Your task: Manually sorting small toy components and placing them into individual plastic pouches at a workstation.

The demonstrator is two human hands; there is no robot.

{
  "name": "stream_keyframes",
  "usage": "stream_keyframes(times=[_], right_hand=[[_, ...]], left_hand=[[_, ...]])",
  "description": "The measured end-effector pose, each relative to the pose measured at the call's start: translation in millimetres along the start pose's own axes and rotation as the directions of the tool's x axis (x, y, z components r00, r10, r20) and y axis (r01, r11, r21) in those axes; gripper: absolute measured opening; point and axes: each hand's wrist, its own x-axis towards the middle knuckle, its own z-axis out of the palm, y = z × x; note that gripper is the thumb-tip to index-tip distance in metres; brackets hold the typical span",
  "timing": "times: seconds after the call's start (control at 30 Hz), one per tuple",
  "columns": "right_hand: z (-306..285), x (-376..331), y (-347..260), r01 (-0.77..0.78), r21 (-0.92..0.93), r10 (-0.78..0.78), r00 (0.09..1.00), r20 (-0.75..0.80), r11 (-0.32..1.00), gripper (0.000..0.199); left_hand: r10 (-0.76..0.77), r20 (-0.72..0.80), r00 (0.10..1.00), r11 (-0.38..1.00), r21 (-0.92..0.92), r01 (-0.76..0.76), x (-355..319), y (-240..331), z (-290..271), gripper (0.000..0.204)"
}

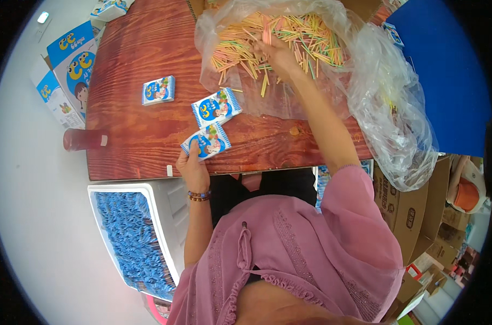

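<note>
Near the table's front edge my left hand (194,172) pinches a small blue-and-white packet (216,142) by its near left corner. A second packet (217,107) of the same kind lies flat just beyond it, and the two meet or slightly overlap. Farther left on the wood rests a third packet (159,90). My right arm reaches to the far side, where my right hand (275,57) is closed over a heap of thin pastel candy sticks (311,40). Several pinkish sticks (266,31) stand up between its fingers. Clear plastic sheeting (213,54) lies around the heap.
The reddish wooden table (143,135) carries a crumpled plastic bag (392,103) at right. A red cup (83,139) stands by its left edge. Below left, a white bin (148,189) holds many blue packets. Cardboard boxes (400,206) stand at right, beside a blue panel (446,76).
</note>
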Motion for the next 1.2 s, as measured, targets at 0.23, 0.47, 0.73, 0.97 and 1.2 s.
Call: stream_keyframes(times=[0.23,0.47,0.73,0.97,1.2], right_hand=[[-31,-50,23,0.225,-0.176,-0.238,0.970,-0.051,0.958,0.013],[-26,-37,-9,0.175,-0.797,-0.082,0.984,0.156,0.578,0.023],[-8,-56,-15,-0.001,-0.978,0.121,0.992,0.025,0.206,0.034],[23,-56,-34,0.040,-0.997,0.331,0.942,0.060,0.067,0.029],[-5,-49,-5,-0.111,-0.980,0.432,0.902,-0.028,0.168,0.036]], left_hand=[[0.015,-0.003,1.000,1.000,-0.025,-0.015,-2,6,15,0.015],[0.012,0.001,1.000,0.999,-0.048,-0.012,-2,6,13,0.014],[0.021,-0.011,1.000,1.000,-0.019,-0.021,-4,6,11,0.014],[0.024,0.000,1.000,1.000,-0.020,-0.024,-3,5,10,0.014],[0.001,-0.017,1.000,0.999,-0.054,-0.002,-2,3,5,0.012]])
